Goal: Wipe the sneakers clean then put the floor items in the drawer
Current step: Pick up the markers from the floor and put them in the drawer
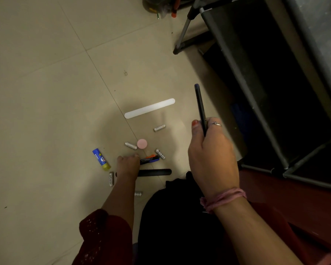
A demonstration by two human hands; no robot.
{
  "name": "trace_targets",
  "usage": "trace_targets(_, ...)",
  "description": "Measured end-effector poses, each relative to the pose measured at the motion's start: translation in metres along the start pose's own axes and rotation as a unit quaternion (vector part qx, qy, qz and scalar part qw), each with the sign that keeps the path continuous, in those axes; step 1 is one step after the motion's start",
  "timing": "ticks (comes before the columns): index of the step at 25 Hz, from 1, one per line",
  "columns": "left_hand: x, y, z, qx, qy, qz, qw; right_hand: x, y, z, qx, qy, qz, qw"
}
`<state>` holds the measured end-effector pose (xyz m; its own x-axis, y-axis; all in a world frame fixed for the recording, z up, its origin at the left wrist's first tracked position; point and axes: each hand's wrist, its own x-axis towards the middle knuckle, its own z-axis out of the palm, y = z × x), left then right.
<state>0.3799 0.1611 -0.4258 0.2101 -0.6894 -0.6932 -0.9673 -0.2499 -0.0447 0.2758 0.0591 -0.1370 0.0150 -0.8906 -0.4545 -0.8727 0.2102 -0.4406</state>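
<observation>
Tiled floor (pixel 46 92); battery (pixel 138 193) half-hidden

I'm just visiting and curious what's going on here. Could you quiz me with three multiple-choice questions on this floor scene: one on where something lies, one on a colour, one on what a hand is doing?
1. Where is the glue stick?
A. Left of the left hand
B. In the drawer
C. In the right hand

2. The round cap is:
A. Green
B. Pink
C. Black

3. The right hand:
A. Lies flat on the floor
B. Hangs idle
C. Grips a dark pen

Answers: 1 A, it lies on the tile beside that hand. 2 B, pale pink disc. 3 C, fingers curl round the raised pen.
</observation>
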Motion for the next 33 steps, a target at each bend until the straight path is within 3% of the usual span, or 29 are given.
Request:
trace_targets(13, -0.001, -0.013, -0.008, -0.057, -0.083, 0.099, 0.990, 0.000, -0.001, -0.001, -0.002, 0.002, -0.021, 1.000)
trace_targets(16, -0.008, -0.017, -0.012, -0.119, -0.120, 0.125, 0.978, -0.001, -0.002, -0.005, 0.016, 0.002, -0.022, 1.000)
trace_targets(20, -0.024, -0.023, -0.012, -0.297, -0.125, 0.133, 0.937, -0.002, 0.001, -0.014, 0.037, 0.024, -0.016, 0.999)
trace_targets(24, -0.056, -0.013, -0.031, -0.434, -0.104, 0.117, 0.887, -0.003, 0.002, -0.014, 0.097, -0.005, -0.038, 0.995)
trace_targets(26, -0.072, -0.004, -0.047, -0.509, -0.069, 0.088, 0.853, -0.004, 0.005, -0.013, 0.179, -0.047, -0.013, 0.983)
trace_targets(30, -0.097, 0.018, -0.087, -0.718, -0.047, 0.022, 0.694, -0.007, 0.004, -0.028, 0.445, -0.164, 0.076, 0.877)
trace_targets(33, -0.116, 0.030, -0.121, -0.790, -0.042, 0.007, 0.611, -0.020, 0.005, -0.049, 0.535, -0.197, 0.059, 0.820)
